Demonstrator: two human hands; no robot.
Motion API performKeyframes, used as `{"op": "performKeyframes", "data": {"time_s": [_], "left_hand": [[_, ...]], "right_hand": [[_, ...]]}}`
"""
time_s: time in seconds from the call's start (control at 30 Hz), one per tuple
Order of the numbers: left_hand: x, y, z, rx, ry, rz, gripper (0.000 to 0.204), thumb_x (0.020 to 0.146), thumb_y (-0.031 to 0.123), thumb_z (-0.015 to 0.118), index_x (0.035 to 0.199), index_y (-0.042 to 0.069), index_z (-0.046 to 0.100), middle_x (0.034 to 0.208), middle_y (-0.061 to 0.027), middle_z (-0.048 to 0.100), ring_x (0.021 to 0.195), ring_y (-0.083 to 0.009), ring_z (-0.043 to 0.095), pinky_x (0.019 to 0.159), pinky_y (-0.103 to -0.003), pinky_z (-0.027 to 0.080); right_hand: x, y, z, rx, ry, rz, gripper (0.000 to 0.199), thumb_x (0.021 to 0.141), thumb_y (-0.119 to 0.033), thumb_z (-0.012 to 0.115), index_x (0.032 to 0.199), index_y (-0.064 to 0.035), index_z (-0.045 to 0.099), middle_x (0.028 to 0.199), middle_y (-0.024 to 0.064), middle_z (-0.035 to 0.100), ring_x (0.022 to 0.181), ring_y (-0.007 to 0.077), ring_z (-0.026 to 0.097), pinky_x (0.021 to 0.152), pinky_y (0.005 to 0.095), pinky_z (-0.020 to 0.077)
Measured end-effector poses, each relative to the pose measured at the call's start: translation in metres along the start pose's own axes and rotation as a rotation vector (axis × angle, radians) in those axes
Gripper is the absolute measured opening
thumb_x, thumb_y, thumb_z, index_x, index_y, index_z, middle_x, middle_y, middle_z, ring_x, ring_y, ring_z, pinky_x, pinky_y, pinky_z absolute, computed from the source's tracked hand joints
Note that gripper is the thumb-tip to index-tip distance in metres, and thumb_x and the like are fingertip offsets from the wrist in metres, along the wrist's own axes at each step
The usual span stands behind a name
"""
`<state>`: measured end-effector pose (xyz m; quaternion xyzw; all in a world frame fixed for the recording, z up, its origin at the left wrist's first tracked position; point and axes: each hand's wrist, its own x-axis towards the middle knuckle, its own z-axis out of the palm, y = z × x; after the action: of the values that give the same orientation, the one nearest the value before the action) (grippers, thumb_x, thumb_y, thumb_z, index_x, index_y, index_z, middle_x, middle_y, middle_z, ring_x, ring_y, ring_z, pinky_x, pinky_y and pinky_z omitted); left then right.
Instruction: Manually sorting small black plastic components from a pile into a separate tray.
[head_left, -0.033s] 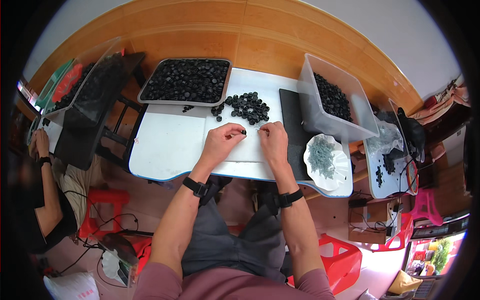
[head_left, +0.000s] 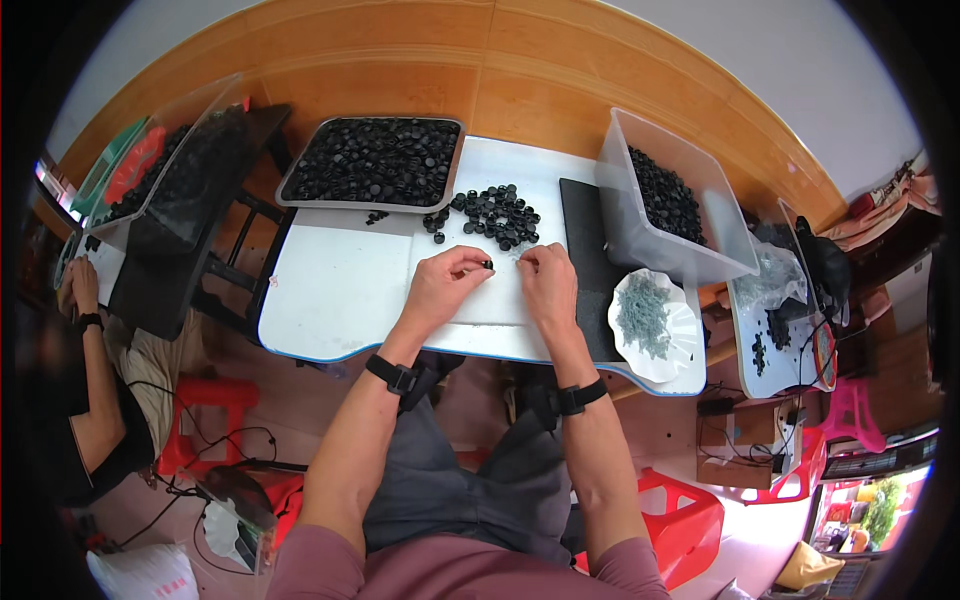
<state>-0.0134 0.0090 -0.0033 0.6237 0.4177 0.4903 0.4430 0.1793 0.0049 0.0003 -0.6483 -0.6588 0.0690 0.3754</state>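
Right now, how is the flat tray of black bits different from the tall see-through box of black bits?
The grey tray is shallow and heaped nearly full with black caps; the clear box is deep, with its black pieces only low down. The tray sits at the back left of the white table, the box at the right. The tray's walls are opaque, the box's see-through. Both hold small black parts.

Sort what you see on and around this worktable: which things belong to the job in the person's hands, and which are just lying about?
In use: left hand pinching a small black cap; right hand; loose cap pile; tray of caps; clear bin; white dish.

Lying about: red stool; cluttered side table.
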Motion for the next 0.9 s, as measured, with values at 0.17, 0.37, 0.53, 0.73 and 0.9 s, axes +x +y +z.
{"op": "performKeyframes", "data": {"time_s": [0.17,0.37,0.53,0.73,0.9], "left_hand": [[0.000,-0.004,0.000,-0.008,-0.017,-0.019,0.020,0.093,0.010,0.074,0.111,0.001,0.068,0.095,-0.0079,0.081,0.078,-0.0088,0.071,0.070,-0.025,0.054],[0.003,0.002,-0.001,0.131,-0.043,-0.033,0.018,0.094,0.008,0.070,0.110,0.001,0.065,0.096,-0.0116,0.081,0.082,-0.0144,0.075,0.074,-0.027,0.056],[0.004,0.004,0.002,0.204,-0.029,-0.007,0.019,0.092,0.010,0.074,0.107,0.000,0.067,0.095,-0.0121,0.080,0.086,-0.0191,0.078,0.077,-0.029,0.059],[0.003,0.006,0.005,0.292,-0.013,-0.006,0.020,0.089,0.012,0.078,0.103,0.000,0.070,0.094,-0.0130,0.080,0.086,-0.0215,0.079,0.076,-0.030,0.060],[0.004,0.004,0.006,0.294,-0.008,0.021,0.021,0.088,0.012,0.079,0.104,0.000,0.071,0.094,-0.0126,0.080,0.088,-0.0222,0.079,0.077,-0.030,0.060]], "right_hand": [[-0.004,0.000,0.003,0.141,0.040,0.024,0.007,0.093,-0.003,0.068,0.099,0.0005,0.071,0.095,0.0174,0.070,0.079,0.0294,0.070,0.074,0.0392,0.0556],[-0.008,-0.012,0.011,0.778,0.046,0.172,0.016,0.097,0.001,0.064,0.110,0.0005,0.072,0.087,0.0033,0.072,0.073,0.0072,0.062,0.066,0.0247,0.0513],[-0.013,-0.020,0.014,0.870,-0.024,0.242,0.014,0.093,0.001,0.069,0.107,0.0016,0.071,0.087,0.0056,0.074,0.073,0.0076,0.065,0.066,0.0240,0.0527],[-0.013,-0.015,0.013,0.919,-0.005,0.240,0.009,0.091,-0.001,0.074,0.099,0.0018,0.071,0.086,0.0038,0.074,0.073,0.0063,0.064,0.065,0.0233,0.0515],[-0.014,-0.015,0.014,0.854,0.029,0.181,0.011,0.090,-0.002,0.077,0.100,0.0008,0.073,0.084,0.0017,0.072,0.070,0.0058,0.061,0.063,0.0228,0.0492]]}}
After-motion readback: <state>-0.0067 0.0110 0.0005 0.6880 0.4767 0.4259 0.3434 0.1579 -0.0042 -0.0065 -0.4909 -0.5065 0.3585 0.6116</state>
